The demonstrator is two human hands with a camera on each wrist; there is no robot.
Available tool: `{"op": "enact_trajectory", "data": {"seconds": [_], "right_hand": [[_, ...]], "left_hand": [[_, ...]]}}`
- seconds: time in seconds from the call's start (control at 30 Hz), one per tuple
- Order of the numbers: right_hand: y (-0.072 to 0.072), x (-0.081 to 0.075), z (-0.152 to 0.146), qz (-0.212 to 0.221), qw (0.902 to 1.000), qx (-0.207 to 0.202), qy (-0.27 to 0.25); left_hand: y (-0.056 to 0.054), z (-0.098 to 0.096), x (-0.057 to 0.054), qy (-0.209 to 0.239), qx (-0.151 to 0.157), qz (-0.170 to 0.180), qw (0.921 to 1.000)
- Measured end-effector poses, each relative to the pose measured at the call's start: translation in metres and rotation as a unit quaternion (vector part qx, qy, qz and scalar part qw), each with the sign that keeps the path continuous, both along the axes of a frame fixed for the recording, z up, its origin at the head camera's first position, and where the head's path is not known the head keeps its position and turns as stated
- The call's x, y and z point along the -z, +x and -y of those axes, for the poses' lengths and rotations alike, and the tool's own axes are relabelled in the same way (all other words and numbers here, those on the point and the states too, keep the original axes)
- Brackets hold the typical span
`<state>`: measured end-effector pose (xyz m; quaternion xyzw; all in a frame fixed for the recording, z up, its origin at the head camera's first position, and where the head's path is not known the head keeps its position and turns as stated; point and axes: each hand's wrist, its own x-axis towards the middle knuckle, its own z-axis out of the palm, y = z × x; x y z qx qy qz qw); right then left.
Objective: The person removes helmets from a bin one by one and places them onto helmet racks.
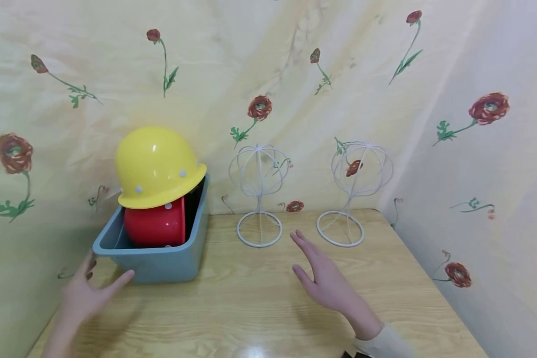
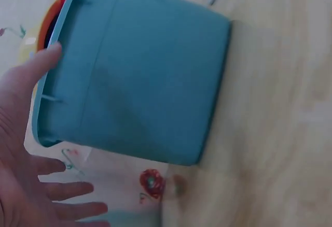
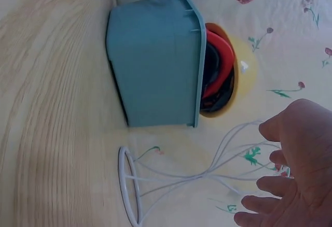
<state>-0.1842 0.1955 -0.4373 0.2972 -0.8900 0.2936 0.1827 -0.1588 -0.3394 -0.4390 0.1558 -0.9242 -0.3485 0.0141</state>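
A blue-grey plastic bin [image 1: 161,266] stands at the left of the wooden table. Inside it lies a red hard hat [image 1: 154,226], and a yellow hard hat [image 1: 156,164] rests tilted on top, partly over the rim. My left hand [image 1: 82,296] is at the bin's near left corner, fingers spread and thumb extended; whether it touches the rim I cannot tell. My right hand [image 1: 328,281] hovers above the table with straight fingers, holding nothing. In the right wrist view, dark lining [image 3: 215,76] shows under the hats.
Two white wire stands with round cage tops are at the back, the left stand [image 1: 259,228] near the bin and the right stand [image 1: 344,228] near the table's right side. Flowered cloth [image 1: 206,74] covers the walls behind and beside the wooden table [image 1: 232,308].
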Motion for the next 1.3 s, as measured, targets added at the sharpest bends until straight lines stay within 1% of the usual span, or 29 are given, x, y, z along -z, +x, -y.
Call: {"op": "enact_trajectory", "data": {"seconds": [0.1, 0.2, 0.27, 0.37, 0.43, 0.5, 0.53, 0.57, 0.6, 0.63, 0.7, 0.73, 0.8, 0.83, 0.87, 0.9, 1.0, 1.13, 1.23, 1.3], "right_hand": [[-0.002, -0.003, 0.011, -0.002, 0.9999, -0.01, -0.005], [-0.005, -0.011, 0.023, -0.003, 0.9997, -0.022, -0.009], [-0.008, -0.018, 0.032, -0.011, 0.9993, -0.034, -0.013], [-0.014, -0.027, 0.045, -0.015, 0.9979, -0.056, -0.028], [-0.019, -0.032, 0.054, 0.0, 0.9957, -0.078, -0.049], [-0.026, -0.035, 0.062, 0.036, 0.9901, -0.109, -0.081], [-0.031, -0.036, 0.065, 0.064, 0.9851, -0.124, -0.1], [-0.035, -0.036, 0.068, 0.092, 0.9787, -0.139, -0.119], [-0.038, -0.036, 0.071, 0.123, 0.9703, -0.154, -0.141], [-0.042, -0.036, 0.073, 0.157, 0.9587, -0.169, -0.167], [-0.049, -0.035, 0.078, 0.221, 0.9311, -0.196, -0.214], [-0.052, -0.036, 0.081, 0.251, 0.9157, -0.205, -0.238], [-0.056, -0.037, 0.088, 0.297, 0.8872, -0.222, -0.274], [-0.058, -0.038, 0.092, 0.316, 0.8751, -0.229, -0.286], [-0.06, -0.039, 0.097, 0.332, 0.8658, -0.232, -0.294], [-0.061, -0.04, 0.102, 0.344, 0.8584, -0.234, -0.3], [-0.065, -0.046, 0.12, 0.369, 0.8419, -0.244, -0.309], [-0.066, -0.054, 0.144, 0.389, 0.8268, -0.26, -0.312], [-0.067, -0.06, 0.162, 0.401, 0.8166, -0.269, -0.316], [-0.069, -0.066, 0.173, 0.414, 0.8048, -0.272, -0.327]], "left_hand": [[-0.007, 0.005, -0.012, 0.029, -0.012, -0.039, 0.9988], [-0.013, 0.007, -0.022, 0.024, -0.009, -0.076, 0.9968], [-0.019, 0.005, -0.028, 0.014, -0.006, -0.087, 0.9961], [-0.027, 0.002, -0.032, -0.015, 0.002, -0.085, 0.9962], [-0.031, -0.001, -0.033, -0.03, 0.004, -0.082, 0.9962], [-0.034, -0.003, -0.031, -0.037, 0.005, -0.08, 0.9961], [-0.036, -0.004, -0.03, -0.038, 0.005, -0.082, 0.9959], [-0.037, -0.006, -0.029, -0.037, 0.004, -0.084, 0.9958], [-0.038, -0.007, -0.028, -0.035, 0.002, -0.083, 0.9959], [-0.039, -0.009, -0.027, -0.034, 0.0, -0.082, 0.9961], [-0.04, -0.012, -0.026, -0.033, -0.002, -0.081, 0.9962], [-0.041, -0.014, -0.025, -0.034, -0.004, -0.081, 0.9962], [-0.041, -0.016, -0.025, -0.037, -0.005, -0.077, 0.9963], [-0.042, -0.016, -0.025, -0.037, -0.005, -0.077, 0.9963], [-0.042, -0.017, -0.025, -0.037, -0.004, -0.077, 0.9963], [-0.042, -0.017, -0.025, -0.037, -0.003, -0.075, 0.9965], [-0.043, -0.016, -0.026, -0.035, -0.003, -0.07, 0.9969], [-0.043, -0.014, -0.026, -0.024, -0.008, -0.058, 0.998], [-0.042, -0.012, -0.027, -0.02, -0.01, -0.058, 0.9981], [-0.042, -0.011, -0.028, -0.024, -0.009, -0.061, 0.9978]]}}
